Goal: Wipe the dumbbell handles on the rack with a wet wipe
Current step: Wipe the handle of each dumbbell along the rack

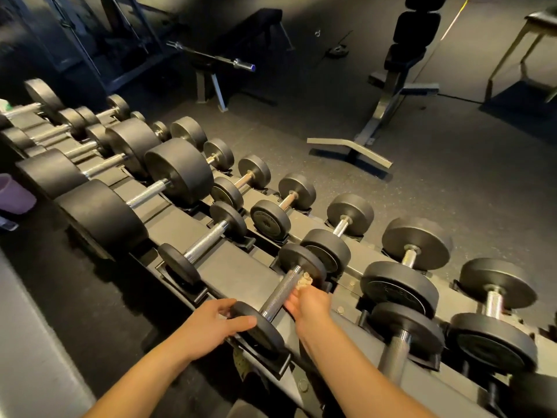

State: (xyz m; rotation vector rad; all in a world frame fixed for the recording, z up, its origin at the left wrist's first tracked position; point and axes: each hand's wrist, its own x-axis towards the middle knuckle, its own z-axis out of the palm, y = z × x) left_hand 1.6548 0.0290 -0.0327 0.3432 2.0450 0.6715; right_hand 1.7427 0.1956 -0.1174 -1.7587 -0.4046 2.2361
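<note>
A small dumbbell lies on the upper tier of the rack, its knurled metal handle running between two black heads. My left hand grips the near head from the left, thumb laid over its top. My right hand sits against the right side of the handle and pinches a crumpled pale wipe against the handle's far end. Several more dumbbells with bare handles fill both tiers.
Larger dumbbells line the rack to the left, and another dumbbell handle lies just right of my forearm. A purple container stands at the left edge. A bench frame and a barbell stand on the dark floor beyond.
</note>
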